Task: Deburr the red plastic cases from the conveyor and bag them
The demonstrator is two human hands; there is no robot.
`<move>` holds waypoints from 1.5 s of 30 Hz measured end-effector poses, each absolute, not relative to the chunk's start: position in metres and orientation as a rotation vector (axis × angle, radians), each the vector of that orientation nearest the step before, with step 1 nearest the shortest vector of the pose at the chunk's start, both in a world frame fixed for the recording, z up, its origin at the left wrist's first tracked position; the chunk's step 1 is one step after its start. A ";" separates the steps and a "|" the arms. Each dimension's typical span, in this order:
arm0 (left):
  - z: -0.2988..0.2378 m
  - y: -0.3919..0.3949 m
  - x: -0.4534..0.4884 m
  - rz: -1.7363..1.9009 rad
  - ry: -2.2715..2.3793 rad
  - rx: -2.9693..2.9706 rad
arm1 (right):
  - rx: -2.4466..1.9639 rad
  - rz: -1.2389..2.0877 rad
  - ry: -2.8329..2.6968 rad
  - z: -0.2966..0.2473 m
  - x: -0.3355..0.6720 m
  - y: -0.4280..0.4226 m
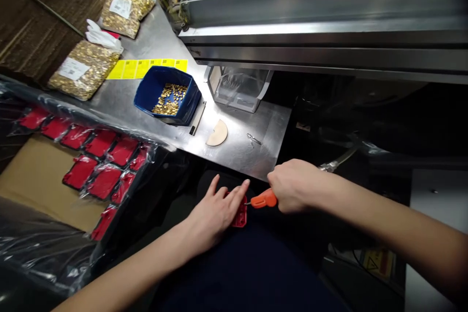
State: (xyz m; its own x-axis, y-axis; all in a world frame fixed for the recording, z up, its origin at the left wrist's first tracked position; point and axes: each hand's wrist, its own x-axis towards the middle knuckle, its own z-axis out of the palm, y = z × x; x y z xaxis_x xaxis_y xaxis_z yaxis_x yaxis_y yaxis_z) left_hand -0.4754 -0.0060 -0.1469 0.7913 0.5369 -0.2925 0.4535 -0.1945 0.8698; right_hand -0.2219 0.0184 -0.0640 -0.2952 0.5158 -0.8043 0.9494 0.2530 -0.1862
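Note:
My left hand rests over my lap, its fingers partly stretched, holding a small red plastic part with moulded recesses. Most of that part is hidden under the fingers. Wrapped round an orange air blow gun, my right hand points its thin nozzle left at the red part. The nozzle tip is at the part's edge; whether they touch I cannot tell. A metal fitting and hose come out behind the right hand.
On the metal table are a blue bin of small brass pieces, a wooden disc, a clear bin and bags of brass pieces. A plastic-lined box with bagged red parts stands left. A conveyor runs behind.

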 end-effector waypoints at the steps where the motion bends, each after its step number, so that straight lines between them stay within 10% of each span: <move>1: -0.148 -0.002 -0.482 0.042 0.768 1.719 | 1.328 -0.922 1.903 -0.063 -0.220 0.016; 10: -0.181 -0.014 -0.528 0.505 0.899 0.140 | 1.682 -0.273 2.073 -0.156 -0.096 -0.008; 21: -0.191 0.029 -0.442 0.505 0.882 0.765 | 1.899 -0.105 1.819 -0.281 -0.069 0.056; 45: -0.219 0.065 -0.428 0.465 1.409 1.717 | 2.105 -0.352 1.793 -0.249 -0.051 0.015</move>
